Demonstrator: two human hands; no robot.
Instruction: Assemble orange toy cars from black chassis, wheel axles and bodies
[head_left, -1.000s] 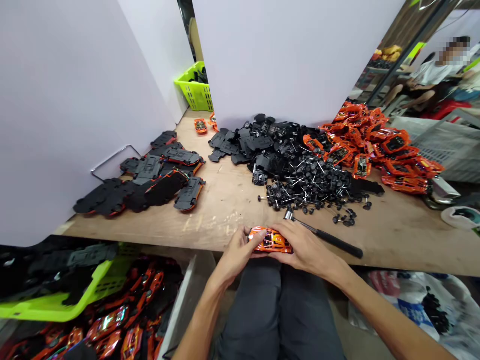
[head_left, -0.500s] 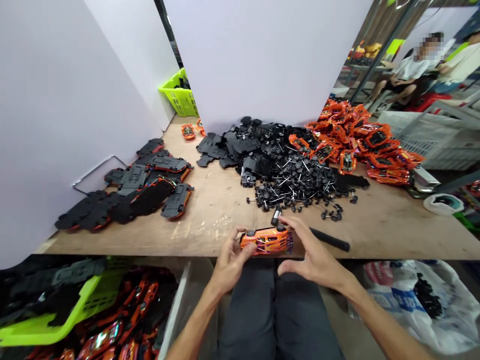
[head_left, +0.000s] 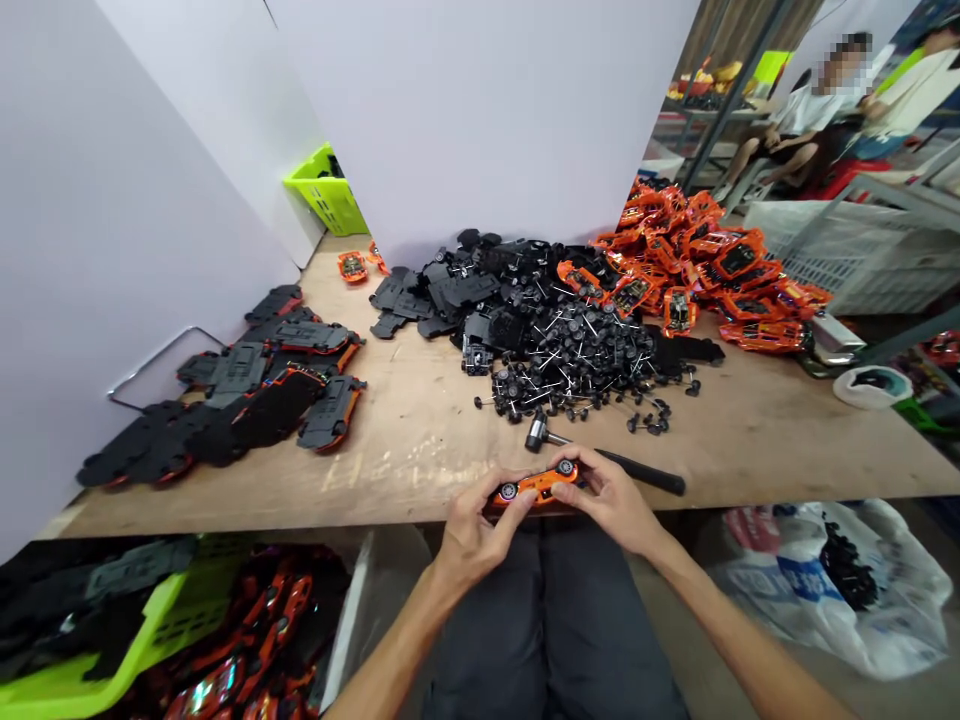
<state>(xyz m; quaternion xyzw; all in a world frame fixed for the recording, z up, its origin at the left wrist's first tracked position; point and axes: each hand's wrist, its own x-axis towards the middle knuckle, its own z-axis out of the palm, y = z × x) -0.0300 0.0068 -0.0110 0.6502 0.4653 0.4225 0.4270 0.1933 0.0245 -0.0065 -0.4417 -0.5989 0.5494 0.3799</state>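
An orange toy car (head_left: 541, 486) is tipped on its side at the table's front edge, its black wheels facing up and away from me. My left hand (head_left: 484, 515) grips its left end, thumb on the orange body. My right hand (head_left: 604, 495) is closed on the right end, thumb and fingers pinching it. Just beyond lies a hammer (head_left: 637, 471) with a black handle, its head to the left. Behind the hammer spreads a heap of wheel axles (head_left: 577, 350), with black chassis plates (head_left: 465, 290) heaped at its back left.
Orange car bodies (head_left: 690, 250) are piled at the back right. Black-bottomed cars (head_left: 330, 410) lie upside down on the left. Below the table are a green basket (head_left: 161, 620) and a white plastic bag (head_left: 892, 590). Two people (head_left: 810, 120) sit at the far right.
My right hand has come in from beside the car and closed on its right end. The car has rolled so its wheeled side shows more. The view has shifted slightly.
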